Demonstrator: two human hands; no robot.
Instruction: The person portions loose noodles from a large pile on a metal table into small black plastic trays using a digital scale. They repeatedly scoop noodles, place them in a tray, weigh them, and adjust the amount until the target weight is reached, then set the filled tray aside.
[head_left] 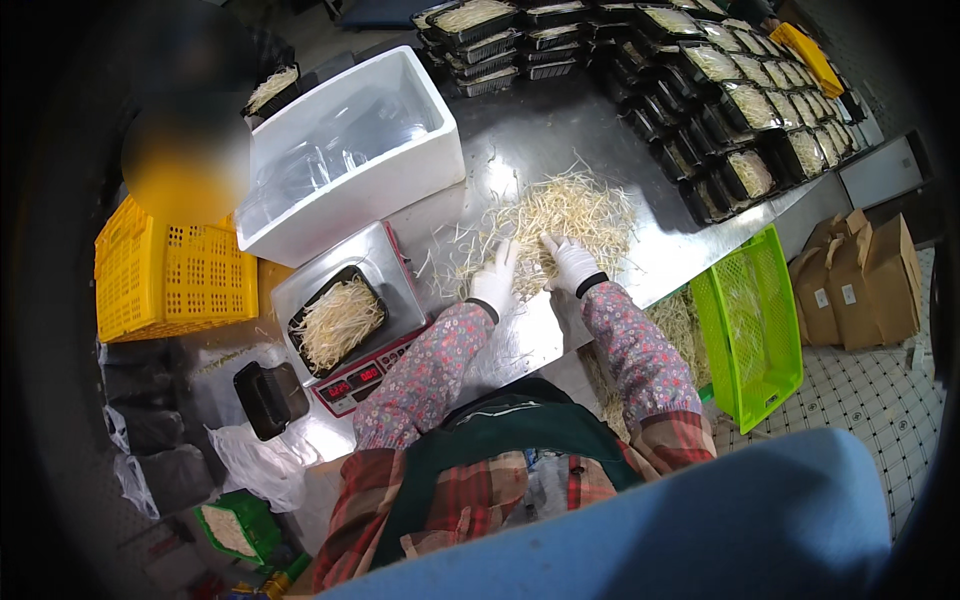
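A loose pile of bean sprouts (590, 205) lies on the steel table in front of me. My left hand (495, 277), in a white glove, rests at the pile's near left edge with its fingers stretched out. Also gloved in white, my right hand (573, 264) touches the near side of the pile, fingers reaching into the sprouts and apart. Left of my left forearm, a black tray (378, 318) heaped with sprouts sits on a digital scale (405, 290) with a lit red display. An unfilled black tray (270, 398) stands beside the scale.
Behind the scale is a white foam box (350, 190) holding clear plastic lids. Stacks of packed sprout trays (745, 105) fill the table's far right. A yellow crate (175, 275) stands left, a green basket (750, 330) right, near brown paper bags (860, 280). A co-worker is at far left.
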